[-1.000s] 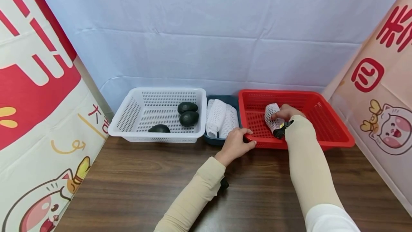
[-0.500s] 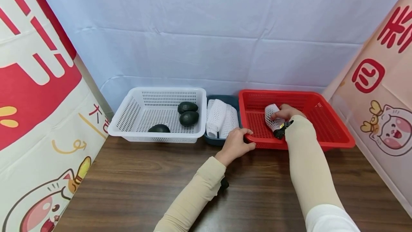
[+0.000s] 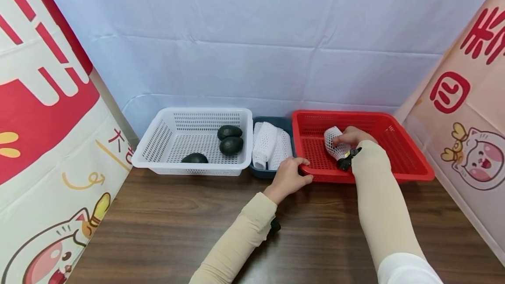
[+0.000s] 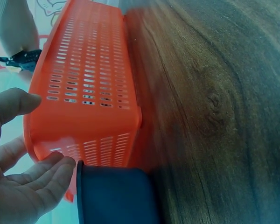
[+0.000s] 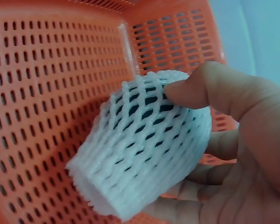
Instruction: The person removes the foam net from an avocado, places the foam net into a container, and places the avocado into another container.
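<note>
My right hand (image 3: 353, 136) is inside the red basket (image 3: 412, 171), gripping an avocado in a white foam net sleeve (image 5: 140, 144). Dark skin shows through the mesh near my thumb, while the net's loose end hangs off toward the lower left in the right wrist view. Over the basket floor, the sleeve (image 3: 332, 141) tilts. My left hand (image 3: 289, 174) holds the red basket's near left corner, thumb at the front rim and fingers round the side, as the left wrist view also shows.
A white basket (image 3: 193, 168) at left holds an avocado (image 3: 195, 157) near its front wall and two more avocados (image 3: 231, 145) at its right. Between the baskets, a dark blue tray (image 3: 263, 173) contains white foam nets (image 3: 265, 143). All stand on a wooden table (image 3: 158, 227) before a cloth backdrop (image 3: 252, 34).
My right wrist has shifted slightly to the right while keeping its grip on the netted avocado. The left hand stays at the basket corner.
</note>
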`<action>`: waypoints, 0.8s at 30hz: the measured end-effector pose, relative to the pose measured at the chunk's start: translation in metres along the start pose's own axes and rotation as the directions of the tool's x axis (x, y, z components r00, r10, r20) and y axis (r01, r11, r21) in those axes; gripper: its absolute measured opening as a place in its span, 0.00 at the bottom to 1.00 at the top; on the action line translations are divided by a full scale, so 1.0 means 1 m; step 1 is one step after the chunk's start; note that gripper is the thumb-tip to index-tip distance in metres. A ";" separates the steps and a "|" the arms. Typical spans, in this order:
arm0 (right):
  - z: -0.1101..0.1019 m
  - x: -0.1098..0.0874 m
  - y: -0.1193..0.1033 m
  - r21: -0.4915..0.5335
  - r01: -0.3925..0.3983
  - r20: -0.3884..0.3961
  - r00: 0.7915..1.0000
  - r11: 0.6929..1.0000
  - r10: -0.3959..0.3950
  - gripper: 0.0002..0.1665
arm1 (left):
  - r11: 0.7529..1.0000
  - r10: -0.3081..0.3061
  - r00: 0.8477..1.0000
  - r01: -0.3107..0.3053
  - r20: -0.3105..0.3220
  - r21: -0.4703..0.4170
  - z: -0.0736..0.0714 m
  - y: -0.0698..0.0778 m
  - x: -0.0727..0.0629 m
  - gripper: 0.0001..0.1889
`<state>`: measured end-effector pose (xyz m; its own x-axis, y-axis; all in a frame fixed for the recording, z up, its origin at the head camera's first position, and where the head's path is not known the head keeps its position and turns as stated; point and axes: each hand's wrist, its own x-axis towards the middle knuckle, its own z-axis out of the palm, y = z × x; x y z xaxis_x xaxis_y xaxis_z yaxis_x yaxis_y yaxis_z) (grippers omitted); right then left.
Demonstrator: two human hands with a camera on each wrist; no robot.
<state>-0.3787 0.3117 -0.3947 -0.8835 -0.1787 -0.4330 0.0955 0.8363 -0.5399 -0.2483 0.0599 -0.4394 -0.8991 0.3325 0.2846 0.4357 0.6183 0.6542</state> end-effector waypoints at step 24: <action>0.000 -0.047 -0.027 -0.049 0.170 -0.163 0.971 0.984 -0.175 0.35 | 1.000 0.010 1.000 -0.010 0.006 -0.019 0.000 -0.001 -0.001 0.17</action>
<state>-0.3396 0.2971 -0.3599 -0.9495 -0.2354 -0.2076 -0.0783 0.8180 -0.5698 -0.2482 0.0593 -0.4404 -0.8946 0.3427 0.2867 0.4434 0.6012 0.6648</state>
